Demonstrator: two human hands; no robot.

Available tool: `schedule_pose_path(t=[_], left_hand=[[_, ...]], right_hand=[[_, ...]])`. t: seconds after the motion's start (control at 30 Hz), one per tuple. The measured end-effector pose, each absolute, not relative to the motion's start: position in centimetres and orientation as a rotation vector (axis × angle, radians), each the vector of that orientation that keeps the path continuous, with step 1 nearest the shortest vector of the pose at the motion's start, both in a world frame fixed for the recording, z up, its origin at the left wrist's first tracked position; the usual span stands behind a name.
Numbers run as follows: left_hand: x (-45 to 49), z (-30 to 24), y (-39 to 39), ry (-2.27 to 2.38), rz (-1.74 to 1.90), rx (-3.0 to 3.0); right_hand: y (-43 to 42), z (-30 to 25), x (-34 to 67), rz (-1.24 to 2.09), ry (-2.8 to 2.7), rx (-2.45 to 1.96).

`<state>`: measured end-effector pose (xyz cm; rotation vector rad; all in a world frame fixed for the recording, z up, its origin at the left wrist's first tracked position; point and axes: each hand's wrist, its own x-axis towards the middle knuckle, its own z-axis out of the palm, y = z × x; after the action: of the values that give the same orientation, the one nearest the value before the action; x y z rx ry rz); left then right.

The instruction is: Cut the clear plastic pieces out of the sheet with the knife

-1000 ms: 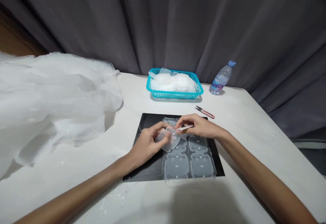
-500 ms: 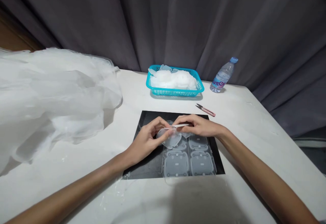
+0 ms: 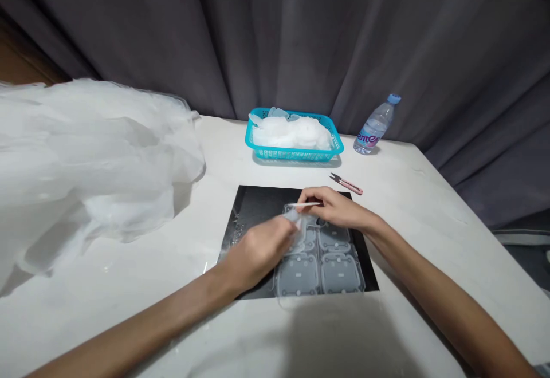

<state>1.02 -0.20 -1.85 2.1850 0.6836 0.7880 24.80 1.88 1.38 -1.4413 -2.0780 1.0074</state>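
My left hand (image 3: 260,249), smeared by motion, is closed at the fingertips on a crumpled translucent plastic piece (image 3: 292,216). Facing it, my right hand (image 3: 339,209) pinches a slim white stick-like thing (image 3: 304,204); its exact kind is too small to tell. Both hands are close together above a clear moulded plastic sheet (image 3: 298,275) with several rounded-square panels. That sheet lies on a black mat (image 3: 260,201), its near edge reaching past the mat onto the table. My fingers cover part of its upper left panel.
Behind the mat, a turquoise basket (image 3: 296,154) is heaped with white translucent pieces. Pink-handled thread snips (image 3: 347,184) lie right of it, before a water bottle (image 3: 373,130). A big heap of filmy white plastic (image 3: 98,154) covers the table's left side, and a grey curtain (image 3: 275,34) hangs behind.
My left hand has turned over, its back now upward, and moved right and slightly down with the plastic piece. My right hand has risen slightly.
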Motion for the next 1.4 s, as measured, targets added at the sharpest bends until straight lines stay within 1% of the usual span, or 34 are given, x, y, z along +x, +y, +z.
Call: schedule_pose_path(t=[0.07,0.1,0.2,0.27,0.33,0.43,0.5,0.77,1.17,1.4], left_hand=[[0.8,-2.0,-1.0,0.541,0.772,2.293],[0.7,-1.9,-1.1,0.537,0.775,2.273],[0.8,-0.6,-0.6,0.732,0.849,1.966],[1.0,0.3,0.3,0.813,0.912,1.707],[1.2,0.8,1.1,0.796,0.966,1.564],[1.1,0.7,1.5,0.761,1.016,1.495],[1.0,0.4,1.3,0.757,1.032,1.495],[0.7,0.9,0.7,0.709,1.062,1.54],[0.4,0.9,0.7,0.721,1.074,1.56],[0.5,1.1,0.5,0.672,1.104,1.556]], right_hand=[[2.2,0.4,24.8,0.638,-2.013,-1.653],[2.4,0.1,24.9,0.519,-1.976,-1.714],[2.6,0.1,25.8,0.369,-1.936,-1.746],[2.4,1.2,26.4,0.31,-1.904,-1.668],[1.8,2.9,26.7,0.407,-1.892,-1.508],[0.5,5.4,26.3,0.788,-2.007,-1.237],[-0.3,6.3,25.7,0.909,-2.112,-1.123],[-0.6,5.9,25.0,0.643,-2.179,-0.903],[-0.4,5.8,25.2,0.676,-2.143,-0.937],[-0.8,6.1,25.2,0.53,-2.156,-0.818]])
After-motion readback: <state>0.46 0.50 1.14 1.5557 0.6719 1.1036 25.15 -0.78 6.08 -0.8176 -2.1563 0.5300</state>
